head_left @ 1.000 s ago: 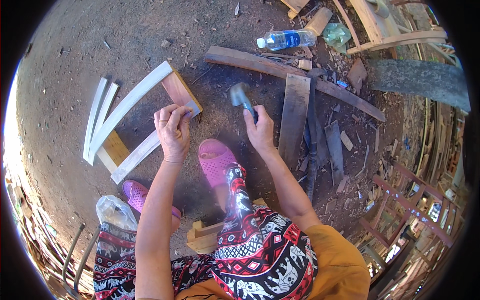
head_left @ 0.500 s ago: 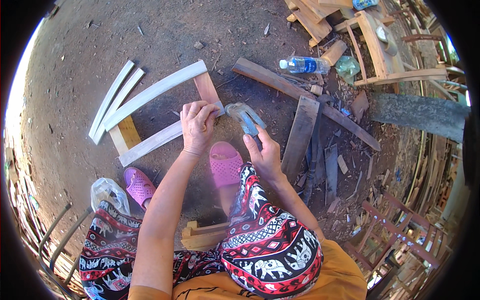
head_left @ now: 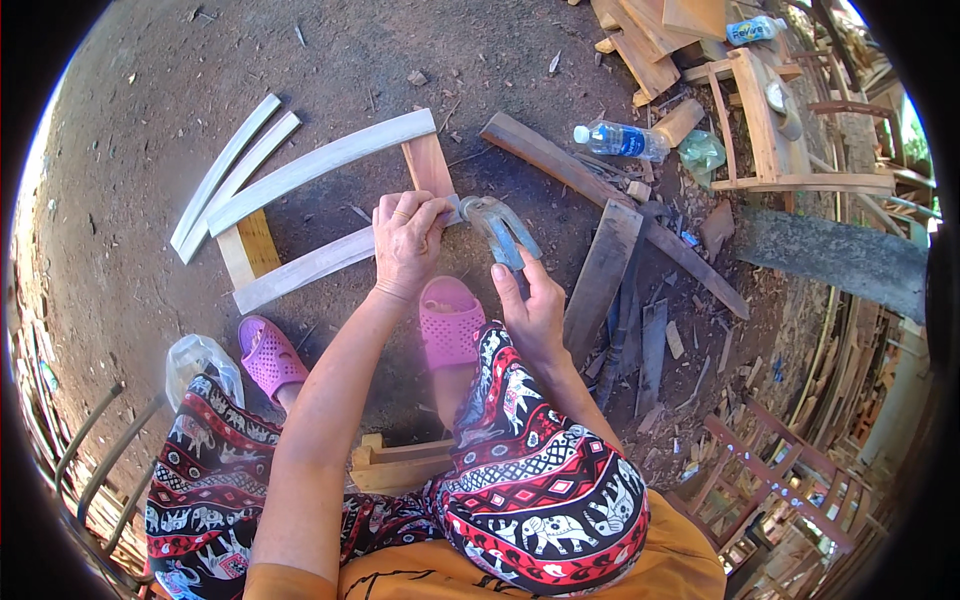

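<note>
Hammer (head_left: 490, 226) is gripped in the right hand (head_left: 533, 315), its head near the wooden frame's (head_left: 310, 269) corner. Left hand (head_left: 405, 245) pinches there; contents cannot be told.

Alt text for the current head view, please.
A person's right hand holds a claw hammer by the nearer right corner of a wooden frame, beside the pinching left hand. Dark planks lie farther right on dirt ground.

Blue label (head_left: 633, 141), apparently lettered, on clear bottle (head_left: 604, 138), lettered label (head_left: 746, 32) on farther bottle (head_left: 774, 27)
</note>
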{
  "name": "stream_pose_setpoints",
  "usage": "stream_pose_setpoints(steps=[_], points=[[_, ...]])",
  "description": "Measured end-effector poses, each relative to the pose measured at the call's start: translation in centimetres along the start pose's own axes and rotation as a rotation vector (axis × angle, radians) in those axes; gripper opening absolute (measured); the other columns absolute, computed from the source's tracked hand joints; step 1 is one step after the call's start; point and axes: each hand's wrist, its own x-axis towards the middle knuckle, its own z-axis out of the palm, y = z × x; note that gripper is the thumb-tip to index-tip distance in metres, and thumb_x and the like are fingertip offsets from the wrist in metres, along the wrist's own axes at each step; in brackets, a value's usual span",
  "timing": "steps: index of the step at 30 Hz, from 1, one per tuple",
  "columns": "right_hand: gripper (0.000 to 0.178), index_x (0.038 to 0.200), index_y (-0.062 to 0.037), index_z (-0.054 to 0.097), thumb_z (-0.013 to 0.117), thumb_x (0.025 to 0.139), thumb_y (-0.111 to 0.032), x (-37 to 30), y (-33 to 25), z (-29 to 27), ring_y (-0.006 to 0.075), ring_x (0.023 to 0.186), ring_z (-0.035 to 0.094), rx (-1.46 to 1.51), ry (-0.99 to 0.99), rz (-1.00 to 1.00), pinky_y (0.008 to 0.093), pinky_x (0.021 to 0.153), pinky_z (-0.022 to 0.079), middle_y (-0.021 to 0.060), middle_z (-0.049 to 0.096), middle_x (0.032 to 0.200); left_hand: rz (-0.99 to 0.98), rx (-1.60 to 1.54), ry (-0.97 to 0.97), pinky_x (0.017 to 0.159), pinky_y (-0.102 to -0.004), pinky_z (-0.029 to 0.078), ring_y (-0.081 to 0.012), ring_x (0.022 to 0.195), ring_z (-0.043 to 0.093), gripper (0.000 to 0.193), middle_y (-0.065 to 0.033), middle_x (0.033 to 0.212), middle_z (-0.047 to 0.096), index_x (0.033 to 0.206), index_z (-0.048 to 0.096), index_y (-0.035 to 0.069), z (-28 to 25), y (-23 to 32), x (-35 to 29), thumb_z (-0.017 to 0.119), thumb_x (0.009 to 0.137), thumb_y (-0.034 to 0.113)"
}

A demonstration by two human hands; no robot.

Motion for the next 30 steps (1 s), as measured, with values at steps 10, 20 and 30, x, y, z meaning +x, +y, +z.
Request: stream_pose_setpoints(steps=[10,20,30], points=[[0.029,0.121,-0.0004,0.06,0.059,0.095,-0.014,0.1,-3.5,-0.8,0.0244,0.082,0.069,0.03,0.003,-0.163,0.0342,0.071,0.052,0.0176,0.068,0.095,-0.011,0.009,0.017,0.077,-0.0384,0.042,-0.0246,0.09,0.054,0.021,0.001,0.094,0.06,0.092,0.068,0.015,0.0,0.1,0.0,0.072,0.072,0.009],[0.036,0.126,0.0039,0.057,0.06,0.095,-0.014,0.4,-3.8,-1.1,0.0057,0.068,0.052,0.056,0.092,-0.304,0.0225,0.061,0.044,0.0032,0.063,0.079,-0.027,-0.032,0.012,0.078,-0.0383,0.043,-0.0255,0.091,0.054,0.016,-0.001,0.094,0.062,0.091,0.069,0.011,-0.2,0.3,0.2,0.072,0.075,0.008],[0.028,0.116,0.0041,0.06,0.061,0.094,-0.013,0.1,-4.9,-1.7,0.0258,0.07,0.066,0.056,0.08,-0.226,0.0334,0.063,0.049,0.0178,0.067,0.085,-0.052,-0.049,-0.002,0.078,-0.0386,0.043,-0.0255,0.092,0.055,0.015,-0.001,0.095,0.062,0.088,0.069,0.012,-0.3,0.1,0.2,0.071,0.074,0.009]])
